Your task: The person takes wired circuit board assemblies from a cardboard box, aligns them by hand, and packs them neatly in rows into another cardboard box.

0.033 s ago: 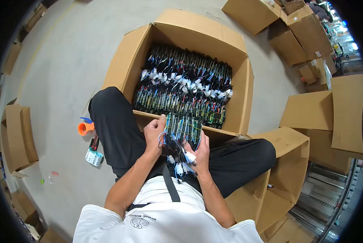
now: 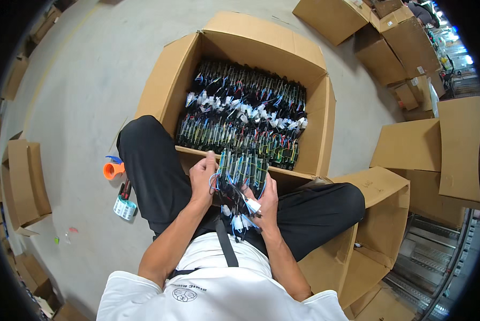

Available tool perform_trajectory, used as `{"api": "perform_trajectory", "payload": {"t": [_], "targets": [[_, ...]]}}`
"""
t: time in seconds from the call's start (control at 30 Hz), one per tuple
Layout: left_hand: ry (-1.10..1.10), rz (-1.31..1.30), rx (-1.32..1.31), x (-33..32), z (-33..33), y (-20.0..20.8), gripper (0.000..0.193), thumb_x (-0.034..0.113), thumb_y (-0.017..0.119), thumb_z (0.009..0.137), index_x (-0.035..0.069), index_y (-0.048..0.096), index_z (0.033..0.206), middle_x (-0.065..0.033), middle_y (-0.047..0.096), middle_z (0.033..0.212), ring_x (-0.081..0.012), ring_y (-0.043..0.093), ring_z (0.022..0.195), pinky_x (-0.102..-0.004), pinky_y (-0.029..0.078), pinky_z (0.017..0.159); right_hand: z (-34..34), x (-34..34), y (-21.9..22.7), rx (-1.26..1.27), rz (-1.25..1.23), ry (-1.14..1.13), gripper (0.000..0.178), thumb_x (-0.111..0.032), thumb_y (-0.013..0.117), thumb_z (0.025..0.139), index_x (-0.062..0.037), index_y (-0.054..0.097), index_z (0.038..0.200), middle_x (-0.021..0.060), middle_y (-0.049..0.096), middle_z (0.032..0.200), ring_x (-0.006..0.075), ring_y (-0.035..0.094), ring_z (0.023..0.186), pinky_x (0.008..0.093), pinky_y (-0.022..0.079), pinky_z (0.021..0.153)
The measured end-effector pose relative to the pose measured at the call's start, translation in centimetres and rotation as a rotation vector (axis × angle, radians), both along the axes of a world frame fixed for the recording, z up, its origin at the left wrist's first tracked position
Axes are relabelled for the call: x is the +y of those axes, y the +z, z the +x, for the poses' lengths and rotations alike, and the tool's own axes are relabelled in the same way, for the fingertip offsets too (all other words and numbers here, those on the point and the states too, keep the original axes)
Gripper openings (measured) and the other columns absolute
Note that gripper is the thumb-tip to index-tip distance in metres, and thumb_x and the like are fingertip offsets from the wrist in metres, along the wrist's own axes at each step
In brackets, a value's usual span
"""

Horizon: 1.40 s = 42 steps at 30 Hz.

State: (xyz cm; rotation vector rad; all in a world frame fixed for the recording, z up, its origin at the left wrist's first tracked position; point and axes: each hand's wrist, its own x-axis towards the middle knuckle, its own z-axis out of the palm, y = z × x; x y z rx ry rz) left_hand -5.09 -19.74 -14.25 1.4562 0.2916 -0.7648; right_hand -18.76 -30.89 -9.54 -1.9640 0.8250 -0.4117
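Note:
I sit on the floor with a large open cardboard box (image 2: 162, 85) in front of my knees. It is packed with rows of small green circuit boards (image 2: 240, 115) that have blue and black wires and white connectors. Over my lap, both hands hold a bundle of these boards (image 2: 243, 171). My left hand (image 2: 202, 179) grips the bundle's left side. My right hand (image 2: 267, 202) holds the right side and the hanging wires with white connectors (image 2: 245, 214).
An orange tape dispenser (image 2: 113, 169) and a small labelled roll (image 2: 125, 207) lie on the grey floor by my left leg. An open box (image 2: 382, 214) stands at my right. Folded cartons (image 2: 28, 182) lie at the left, and more boxes (image 2: 390, 48) stand at the back right.

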Motion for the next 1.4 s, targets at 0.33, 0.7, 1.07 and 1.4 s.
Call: {"api": "perform_trajectory", "payload": {"t": [0.33, 0.7, 1.07, 1.4], "targets": [[-0.33, 0.162, -0.414, 1.5, -0.5, 5.2, 0.048, 0.025, 0.079, 0.078, -0.007, 0.065, 0.112, -0.0156, 0.064, 0.105, -0.0231, 0.066, 0.095, -0.0332, 0.052, 0.086, -0.3, -1.6, 2.4, 0.072, 0.241, 0.149, 0.052, -0.023, 0.055, 0.098, 0.0027, 0.043, 0.142, 0.0208, 0.053, 0.121, 0.0327, 0.054, 0.114, 0.0383, 0.041, 0.101], [-0.259, 0.167, -0.607, -3.0, 13.5, 7.1, 0.059, 0.02, 0.077, 0.07, -0.009, 0.061, 0.119, -0.0206, 0.066, 0.111, -0.0263, 0.066, 0.101, -0.0349, 0.051, 0.092, 15.0, -6.8, 3.0, -0.152, 0.146, 0.201, 0.038, -0.02, 0.049, 0.101, 0.0058, 0.052, 0.13, 0.0222, 0.058, 0.112, 0.0342, 0.057, 0.103, 0.0398, 0.044, 0.095], [-0.074, 0.549, -0.655, -7.3, 21.7, -4.8, 0.044, 0.002, 0.063, 0.078, -0.001, 0.063, 0.123, -0.0262, 0.067, 0.111, -0.0417, 0.064, 0.107, -0.0454, 0.049, 0.096, 28.1, -8.6, -13.7, 0.023, 0.33, 0.181, 0.033, -0.024, 0.054, 0.099, 0.0038, 0.061, 0.115, 0.0167, 0.067, 0.098, 0.0266, 0.06, 0.091, 0.0387, 0.047, 0.083], [0.073, 0.594, -0.717, -5.0, 22.9, -11.2, 0.041, 0.012, 0.069, 0.086, 0.0, 0.061, 0.125, -0.0242, 0.069, 0.109, -0.0364, 0.068, 0.102, -0.0429, 0.051, 0.09, 32.0, -6.1, -15.9, 0.301, 0.157, 0.202, 0.047, -0.032, 0.06, 0.095, 0.0126, 0.057, 0.111, 0.0354, 0.062, 0.111, 0.05, 0.06, 0.107, 0.0513, 0.047, 0.094]]}}
